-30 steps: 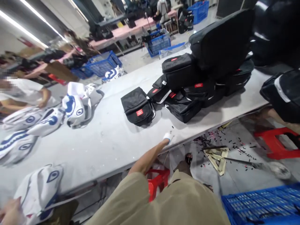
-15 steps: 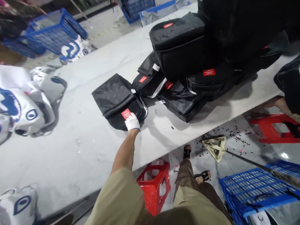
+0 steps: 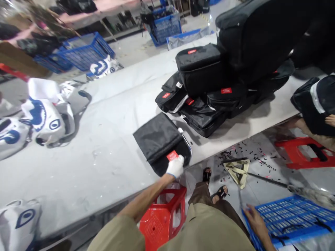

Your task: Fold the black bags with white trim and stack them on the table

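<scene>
The bag (image 3: 162, 144) under the white-gloved left hand (image 3: 175, 166) is black with a small red label. At one o'clock from it, the heaped bags (image 3: 209, 90) are black too, each with a red tag. The bench (image 3: 110, 153) is pale grey. At nine o'clock lie white covers (image 3: 44, 115) printed with blue eye shapes, perhaps shark faces. The stool (image 3: 162, 219) is red; the crate (image 3: 290, 219) by the bare right hand (image 3: 255, 221) is blue.
</scene>
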Tool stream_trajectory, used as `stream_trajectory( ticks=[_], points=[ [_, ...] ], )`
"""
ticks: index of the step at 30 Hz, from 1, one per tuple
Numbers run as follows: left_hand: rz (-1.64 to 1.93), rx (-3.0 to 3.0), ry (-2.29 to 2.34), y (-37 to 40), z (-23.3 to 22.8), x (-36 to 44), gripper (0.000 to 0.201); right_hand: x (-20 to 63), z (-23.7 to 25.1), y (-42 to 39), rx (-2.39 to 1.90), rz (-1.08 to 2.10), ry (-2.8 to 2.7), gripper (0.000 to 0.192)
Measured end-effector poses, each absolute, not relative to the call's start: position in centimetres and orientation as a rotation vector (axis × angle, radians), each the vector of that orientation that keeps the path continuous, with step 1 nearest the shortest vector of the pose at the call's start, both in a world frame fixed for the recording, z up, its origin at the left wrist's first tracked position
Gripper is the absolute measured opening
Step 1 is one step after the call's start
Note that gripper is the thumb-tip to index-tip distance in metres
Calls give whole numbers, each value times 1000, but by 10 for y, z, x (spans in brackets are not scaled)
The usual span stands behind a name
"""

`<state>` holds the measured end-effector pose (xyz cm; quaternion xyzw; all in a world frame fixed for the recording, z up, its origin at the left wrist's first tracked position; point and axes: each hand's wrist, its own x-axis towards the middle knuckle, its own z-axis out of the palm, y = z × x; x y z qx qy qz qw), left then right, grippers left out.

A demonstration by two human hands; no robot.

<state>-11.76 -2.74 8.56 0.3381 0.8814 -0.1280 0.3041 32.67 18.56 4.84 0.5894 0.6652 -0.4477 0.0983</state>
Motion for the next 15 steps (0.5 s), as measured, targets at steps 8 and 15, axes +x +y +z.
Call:
stream_trajectory(
  ticks=[8,15],
  points=[
    [-162,1347,1952,-10,171,63,76,209,123,173,191,-1001,2890,106],
    [126,1537,2245,5,276,53,57,210,190,186,-147,-810,3411,57]
  ],
)
